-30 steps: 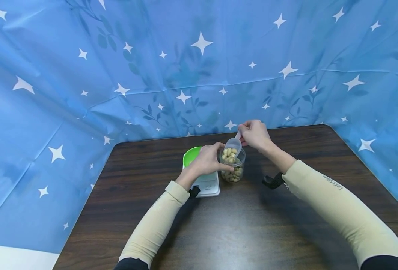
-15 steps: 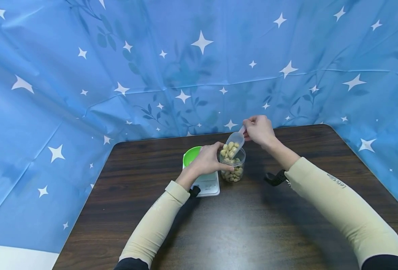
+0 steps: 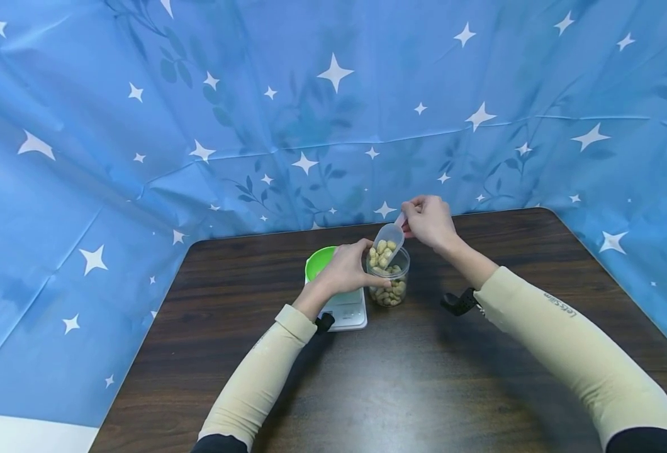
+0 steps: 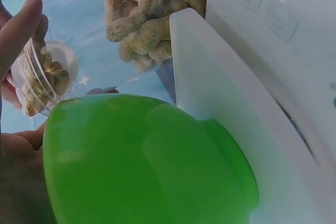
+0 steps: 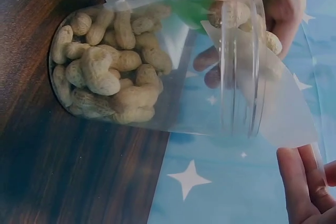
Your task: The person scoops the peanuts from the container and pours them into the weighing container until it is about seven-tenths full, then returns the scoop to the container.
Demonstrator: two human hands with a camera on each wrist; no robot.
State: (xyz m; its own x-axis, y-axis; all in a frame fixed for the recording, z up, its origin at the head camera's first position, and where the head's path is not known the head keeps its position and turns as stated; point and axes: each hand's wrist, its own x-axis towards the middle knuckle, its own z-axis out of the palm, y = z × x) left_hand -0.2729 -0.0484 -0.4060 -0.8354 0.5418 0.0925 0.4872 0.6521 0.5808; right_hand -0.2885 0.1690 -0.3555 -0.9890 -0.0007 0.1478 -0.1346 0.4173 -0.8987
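A clear round jar (image 5: 191, 103) of unshelled peanuts (image 5: 126, 61) stands on the table. My left hand (image 3: 343, 269) grips it near the rim, thumb and fingers on opposite sides. My right hand (image 3: 431, 221) pinches the handle of a translucent plastic scoop (image 3: 390, 233). Heaped with several peanuts, the scoop tilts at the jar's mouth, its front end inside the rim in the right wrist view. Left of the jar, a green bowl (image 4: 131, 166) rests on a white kitchen scale (image 3: 349, 316). My left hand and forearm partly cover both in the head view.
The dark wood table (image 3: 401, 390) ends just behind the jar, where a blue star-patterned curtain (image 3: 288, 113) hangs. A black wrist strap (image 3: 459, 303) juts out below my right wrist, and another strap (image 3: 325, 323) sits near the scale.
The right hand lifted the scoop up and to the right, bringing peanuts into fuller view, then moved slightly back left over the jar's mouth. The left hand keeps its grip on the jar.
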